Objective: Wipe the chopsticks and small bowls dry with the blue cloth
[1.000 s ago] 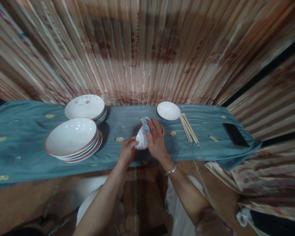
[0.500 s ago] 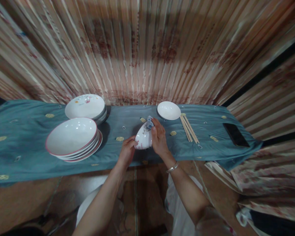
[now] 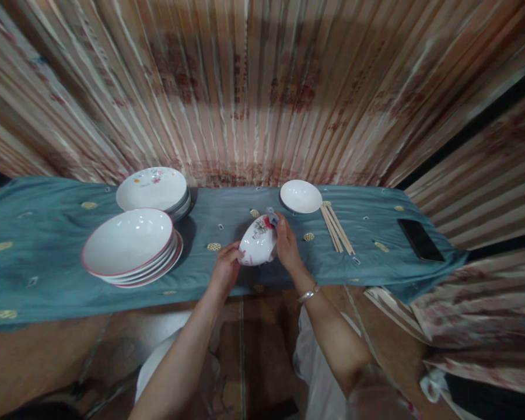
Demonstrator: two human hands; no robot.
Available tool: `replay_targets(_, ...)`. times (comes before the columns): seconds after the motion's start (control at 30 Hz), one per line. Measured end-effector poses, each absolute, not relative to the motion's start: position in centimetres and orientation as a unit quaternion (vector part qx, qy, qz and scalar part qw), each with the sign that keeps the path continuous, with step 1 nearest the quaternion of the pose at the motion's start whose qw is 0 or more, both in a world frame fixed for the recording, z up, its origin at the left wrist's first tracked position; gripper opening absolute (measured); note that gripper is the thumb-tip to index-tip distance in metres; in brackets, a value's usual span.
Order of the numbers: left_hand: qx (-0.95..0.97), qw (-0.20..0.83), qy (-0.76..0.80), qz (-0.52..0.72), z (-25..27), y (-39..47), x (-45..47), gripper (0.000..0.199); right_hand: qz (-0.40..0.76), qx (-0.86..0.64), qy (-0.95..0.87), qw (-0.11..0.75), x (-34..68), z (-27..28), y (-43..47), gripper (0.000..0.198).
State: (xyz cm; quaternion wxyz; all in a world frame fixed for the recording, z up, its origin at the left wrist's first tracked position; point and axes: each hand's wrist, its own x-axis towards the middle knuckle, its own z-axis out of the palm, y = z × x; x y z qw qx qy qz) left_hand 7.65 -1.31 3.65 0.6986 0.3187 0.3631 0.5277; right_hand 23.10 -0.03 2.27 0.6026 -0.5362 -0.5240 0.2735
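Observation:
A small white bowl (image 3: 257, 242) with a red and grey flower pattern is tilted on its side above the front of the table. My left hand (image 3: 226, 267) grips its rim at the lower left, fingers closed. Against the bowl's right side is my right hand (image 3: 287, 245), closed on a grey-blue cloth (image 3: 272, 216) that pokes out above the fingers. Part of the cloth is hidden behind the hand and the bowl.
To the left stand a stack of red-rimmed bowls (image 3: 129, 245) and, behind it, a stack of flowered plates (image 3: 153, 189). A white bowl (image 3: 301, 196), several wooden chopsticks (image 3: 336, 228) and a black phone (image 3: 420, 240) lie to the right on the teal tablecloth (image 3: 201, 280). Curtains (image 3: 245, 87) hang behind.
My right hand has slid slightly right with the cloth, toward the bowl's edge. More of the bowl's flowered side shows now. My left hand has barely moved.

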Motion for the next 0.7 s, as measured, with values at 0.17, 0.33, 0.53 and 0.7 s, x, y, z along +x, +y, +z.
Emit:
replay_targets(0.17,0.320,0.698,0.363,0.527,3.8,-1.4,7.6,0.011,0.338,-0.551,-0.457,0.611,23.2,1.5,0.7,0.072)
replay_targets(0.33,0.316,0.701,0.360,0.528,3.8,-1.3,7.5,0.011,0.374,-0.552,-0.419,0.616,23.6,0.7,1.3,0.066)
replay_targets(0.53,0.299,0.705,0.357,0.535,3.6,-1.2,7.4,0.014,0.405,-0.593,-0.338,0.608,23.9,-1.4,2.1,0.067)
replay_targets(0.7,0.273,0.703,0.350,0.555,3.2,-0.8,7.3,0.014,0.425,-0.576,-0.326,0.618,23.6,-3.0,2.6,0.074)
